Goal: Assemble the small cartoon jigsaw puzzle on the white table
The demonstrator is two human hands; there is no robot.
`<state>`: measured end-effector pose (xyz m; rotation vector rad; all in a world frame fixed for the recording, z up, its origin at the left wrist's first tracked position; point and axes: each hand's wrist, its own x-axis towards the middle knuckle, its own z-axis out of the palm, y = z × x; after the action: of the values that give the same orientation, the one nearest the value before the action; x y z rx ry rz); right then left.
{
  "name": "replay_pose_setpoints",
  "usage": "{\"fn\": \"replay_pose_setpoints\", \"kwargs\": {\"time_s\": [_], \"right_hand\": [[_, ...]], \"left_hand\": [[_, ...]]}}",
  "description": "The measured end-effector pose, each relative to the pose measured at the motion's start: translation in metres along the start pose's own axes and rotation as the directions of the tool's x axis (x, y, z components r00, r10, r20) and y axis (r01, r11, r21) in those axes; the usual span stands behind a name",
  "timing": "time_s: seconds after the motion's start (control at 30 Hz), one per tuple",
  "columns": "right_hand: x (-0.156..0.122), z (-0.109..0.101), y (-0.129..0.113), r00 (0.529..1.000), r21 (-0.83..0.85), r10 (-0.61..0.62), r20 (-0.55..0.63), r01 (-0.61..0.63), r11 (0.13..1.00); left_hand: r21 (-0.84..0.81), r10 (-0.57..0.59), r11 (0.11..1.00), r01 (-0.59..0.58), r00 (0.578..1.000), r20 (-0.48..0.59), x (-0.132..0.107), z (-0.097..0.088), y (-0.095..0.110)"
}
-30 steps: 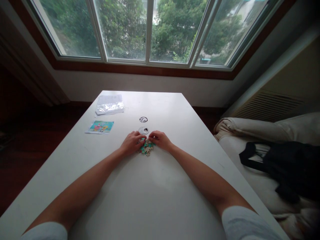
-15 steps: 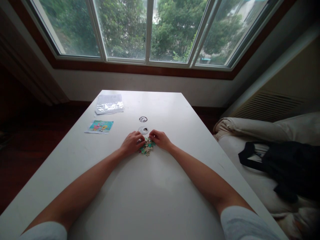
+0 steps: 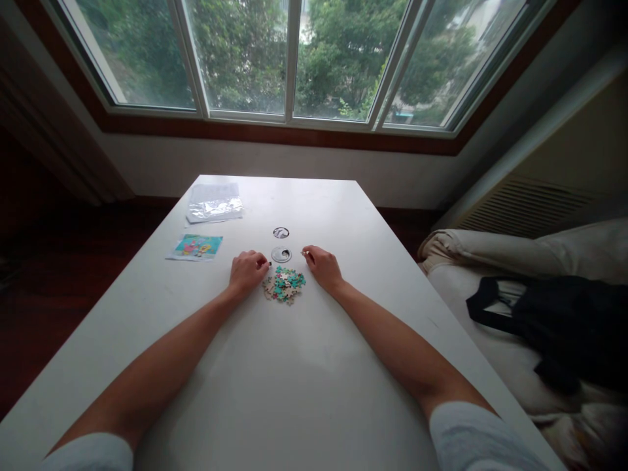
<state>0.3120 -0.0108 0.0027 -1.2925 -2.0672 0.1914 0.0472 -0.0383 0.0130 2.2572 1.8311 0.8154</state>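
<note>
A small heap of teal and beige jigsaw pieces [image 3: 284, 286] lies on the white table [image 3: 294, 366], in the middle. My left hand [image 3: 246, 271] rests just left of the heap, fingers curled in a pinch on a small puzzle piece. My right hand [image 3: 319, 265] sits just right of the heap, fingers also pinched on a small piece at its fingertips. Neither hand covers the heap.
A colourful picture card [image 3: 196, 246] and a clear plastic bag on paper [image 3: 214, 203] lie at the table's far left. Two round cable holes [image 3: 281, 254] sit beyond the heap. A sofa with a black bag [image 3: 564, 320] stands to the right. Windows run behind.
Both hands have drawn apart from over the heap, the left to the left and the right to the right. The pile now shows in full and looks more spread.
</note>
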Motion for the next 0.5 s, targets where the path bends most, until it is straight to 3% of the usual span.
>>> {"fn": "replay_pose_setpoints", "kwargs": {"time_s": [0.23,0.33,0.5], "right_hand": [[0.0,-0.001,-0.004,0.994,-0.152,-0.084,0.069,0.094,0.984],[0.0,0.002,0.0,0.991,-0.084,-0.09,0.102,0.098,0.992],[0.0,0.004,0.002,0.981,0.043,-0.169,0.096,0.165,0.985]], "left_hand": [[0.045,-0.017,0.999,0.019,0.999,-0.046,0.001,-0.001,-0.002],[-0.042,0.111,0.993,-0.111,0.994,0.007,-0.001,-0.001,0.005],[-0.109,0.311,0.948,-0.298,0.942,0.128,-0.008,-0.001,0.019]]}}
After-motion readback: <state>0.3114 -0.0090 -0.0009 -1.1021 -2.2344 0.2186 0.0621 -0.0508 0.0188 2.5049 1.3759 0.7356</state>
